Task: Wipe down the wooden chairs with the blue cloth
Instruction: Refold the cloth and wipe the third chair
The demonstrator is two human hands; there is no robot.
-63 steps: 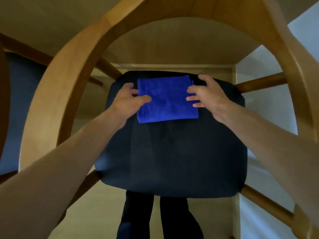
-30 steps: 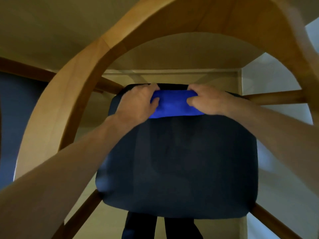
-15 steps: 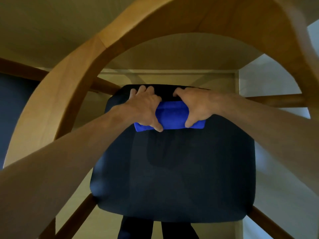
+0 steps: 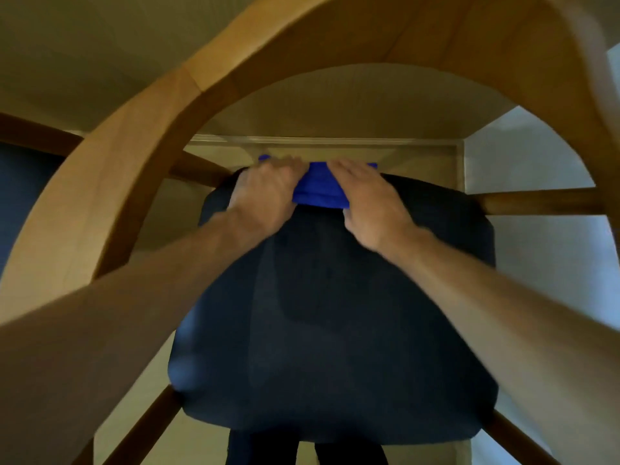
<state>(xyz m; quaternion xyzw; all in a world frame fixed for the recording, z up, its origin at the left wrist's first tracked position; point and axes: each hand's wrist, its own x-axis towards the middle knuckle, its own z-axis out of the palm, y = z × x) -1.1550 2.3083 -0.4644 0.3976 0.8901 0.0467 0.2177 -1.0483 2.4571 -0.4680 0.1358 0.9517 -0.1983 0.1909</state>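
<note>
The chair (image 4: 110, 182) fills the view, its curved wooden back arching over the dark padded seat (image 4: 335, 313). The person stands at the near side and reaches both arms through that arch, which is likely why the forearms run so long and straight toward the far edge: from here the arch is the only way to the seat's front.

The cloth (image 4: 318, 191) lies bunched at the far edge of the seat, between the two hands, with a strip of it showing past the edge on the far left. It sits there, it seems, because the wipe has been carried right out to the seat's rim, where the padding meets the wooden frame.

The left hand (image 4: 265, 196) is knuckles up with its fingers curled down over the left part of the cloth and the seat edge, apparently gripping both. The right hand (image 4: 365, 203) lies flatter, fingers stretched forward and slightly spread, pressing the cloth's right part down on the padding; whether its fingertips hook over the far edge cannot be told. The two hands are close together, only a narrow band of blue showing between them, so the push is shared evenly.

The frame is motion-blurred, so finer finger detail is unclear.
</note>
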